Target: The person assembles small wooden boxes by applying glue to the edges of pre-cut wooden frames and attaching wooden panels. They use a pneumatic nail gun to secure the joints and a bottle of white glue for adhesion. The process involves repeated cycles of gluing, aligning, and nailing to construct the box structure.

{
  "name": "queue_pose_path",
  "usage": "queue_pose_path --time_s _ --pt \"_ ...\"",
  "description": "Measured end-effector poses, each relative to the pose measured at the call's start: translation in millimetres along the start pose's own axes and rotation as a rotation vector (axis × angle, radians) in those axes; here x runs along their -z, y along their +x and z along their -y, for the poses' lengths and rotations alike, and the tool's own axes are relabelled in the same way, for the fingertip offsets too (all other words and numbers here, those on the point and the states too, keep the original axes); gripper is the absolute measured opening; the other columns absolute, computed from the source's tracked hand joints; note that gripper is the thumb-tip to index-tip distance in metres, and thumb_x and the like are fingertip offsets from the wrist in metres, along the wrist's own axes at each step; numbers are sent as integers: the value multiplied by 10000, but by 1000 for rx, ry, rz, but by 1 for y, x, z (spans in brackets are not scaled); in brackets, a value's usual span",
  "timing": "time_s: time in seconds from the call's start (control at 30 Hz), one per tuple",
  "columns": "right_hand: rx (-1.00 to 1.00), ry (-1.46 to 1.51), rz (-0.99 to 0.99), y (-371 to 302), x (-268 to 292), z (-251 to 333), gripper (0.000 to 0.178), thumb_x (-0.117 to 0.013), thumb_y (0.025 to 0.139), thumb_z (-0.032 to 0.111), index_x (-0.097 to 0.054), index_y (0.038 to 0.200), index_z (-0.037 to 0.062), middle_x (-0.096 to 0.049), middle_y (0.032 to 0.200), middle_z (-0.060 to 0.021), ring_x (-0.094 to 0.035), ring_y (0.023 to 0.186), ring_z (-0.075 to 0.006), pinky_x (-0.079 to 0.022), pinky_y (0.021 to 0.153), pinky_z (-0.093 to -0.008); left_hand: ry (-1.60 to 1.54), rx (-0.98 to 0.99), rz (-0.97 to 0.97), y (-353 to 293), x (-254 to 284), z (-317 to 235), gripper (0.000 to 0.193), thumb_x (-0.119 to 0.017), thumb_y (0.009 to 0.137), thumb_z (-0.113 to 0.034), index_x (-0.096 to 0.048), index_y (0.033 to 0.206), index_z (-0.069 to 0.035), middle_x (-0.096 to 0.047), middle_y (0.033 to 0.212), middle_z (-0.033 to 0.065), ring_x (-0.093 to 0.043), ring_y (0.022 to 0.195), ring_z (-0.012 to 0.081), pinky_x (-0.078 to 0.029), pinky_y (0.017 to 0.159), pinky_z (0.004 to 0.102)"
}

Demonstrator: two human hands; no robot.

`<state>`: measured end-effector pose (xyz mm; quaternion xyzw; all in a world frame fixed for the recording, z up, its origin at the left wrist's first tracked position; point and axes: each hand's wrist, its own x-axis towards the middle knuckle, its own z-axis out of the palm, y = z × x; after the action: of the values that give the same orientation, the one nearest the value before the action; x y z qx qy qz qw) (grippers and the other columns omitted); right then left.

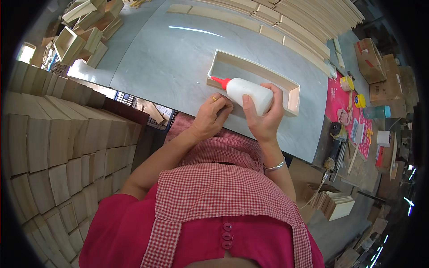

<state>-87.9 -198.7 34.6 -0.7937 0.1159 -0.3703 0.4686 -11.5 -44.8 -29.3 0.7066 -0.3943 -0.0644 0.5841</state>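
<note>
My right hand (267,117) is wrapped round a white glue bottle (248,93), which lies tilted with its red pointed nozzle (220,81) toward the left. The nozzle tip is over the near left corner of a long, narrow wooden frame (260,69). Through the frame the grey tabletop shows, and the bottle covers part of its near side. Just left of the bottle, at the table's near edge, my left hand (212,115) has its fingers curled together. Whatever those fingertips may hold is hidden.
Stacked wooden strips (308,22) line the far side of the grey table (156,58). Small wooden boxes (69,44) are piled at the far left, above tall stacks of wood blocks (58,129). Right, a side bench holds yellow tubs (359,101), a nail gun (338,129) and cardboard boxes (370,60).
</note>
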Motion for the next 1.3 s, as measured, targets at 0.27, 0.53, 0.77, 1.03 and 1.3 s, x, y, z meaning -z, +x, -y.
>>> queue_pose_path --time_s 0.27,0.53,0.77,1.03,1.3 --pt "-26 -145 -50 -9 44 6 516 -833 794 190 -559 1186 -3 -669 976 -154 -668 836 -229 -549 735 -357 27 -26 -20 1 -2 2 67 -638 915 21 -651 980 10 -634 958 139 -613 904 308 -506 805 373" --pt "-92 -188 -148 -26 91 6 487 -826 812 170 -565 1185 -3 -666 1005 -135 -663 845 -206 -544 732 -344 50 -33 -13 1 -3 4 77 -632 923 40 -666 992 27 -666 986 141 -645 913 269 -517 824 337" --pt "-116 -337 -227 -38 133 5 491 -828 822 184 -569 1194 -6 -653 1030 -124 -651 893 -203 -539 772 -339 46 16 -10 2 -3 -2 75 -633 932 19 -667 999 27 -650 975 144 -639 891 273 -517 802 332" --pt "-183 -407 -332 -55 173 -5 482 -818 835 192 -571 1197 -9 -641 1065 -120 -636 947 -204 -526 839 -350 50 26 8 4 -2 -8 49 -617 955 11 -651 986 28 -654 992 137 -642 884 254 -514 798 321" --pt "-164 -449 -380 -57 187 -8 459 -814 845 186 -578 1188 -7 -632 1106 -114 -624 987 -205 -520 862 -347 59 35 15 3 -2 -8 41 -624 949 15 -649 979 27 -658 997 135 -636 872 249 -511 790 317"
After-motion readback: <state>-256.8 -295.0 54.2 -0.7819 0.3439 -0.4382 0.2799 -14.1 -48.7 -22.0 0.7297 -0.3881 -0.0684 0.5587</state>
